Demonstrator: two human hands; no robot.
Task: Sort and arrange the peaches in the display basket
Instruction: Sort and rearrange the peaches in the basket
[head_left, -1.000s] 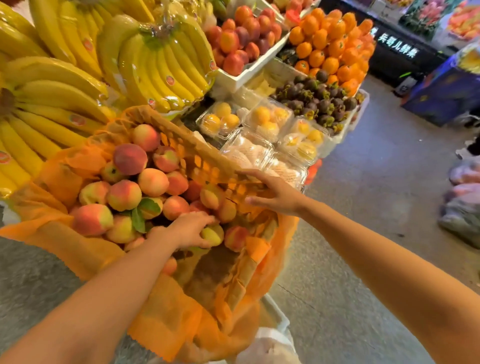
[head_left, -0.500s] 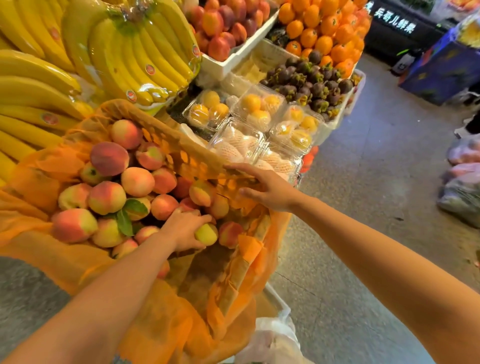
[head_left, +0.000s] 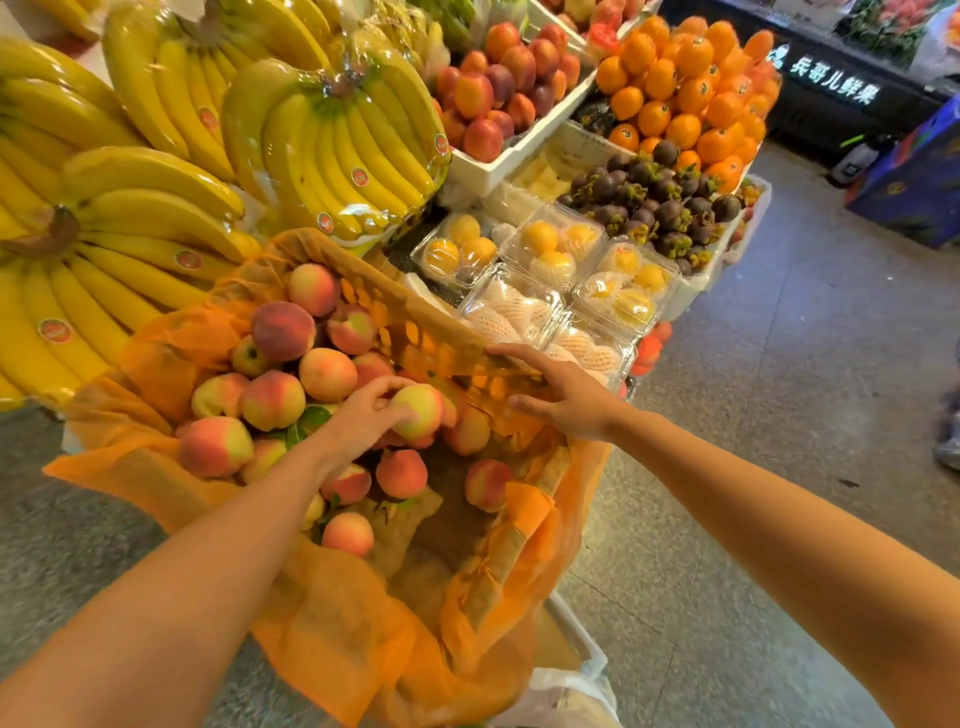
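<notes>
Lifted from the near gap, a peach (head_left: 422, 410) now sits pinched in the left hand (head_left: 358, 423) against the pile (head_left: 283, 332) in the orange-lined basket (head_left: 405, 312); the right hand (head_left: 566, 397), fingers spread, rests on the basket's right rim.

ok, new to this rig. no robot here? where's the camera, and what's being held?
No robot: the two bare arms belong to a person. One wide-angle camera, worn on the head, looks forward and down, so the arms reach in from below. The left hand curls its fingers round one peach at the edge of the pile of peaches in the basket, which is lined with orange mesh. The right hand rests on the basket's rim, fingers fairly straight, holding nothing. Beside it on the stall: bananas, clear boxes of yellow fruit, dark purple fruit.
</notes>
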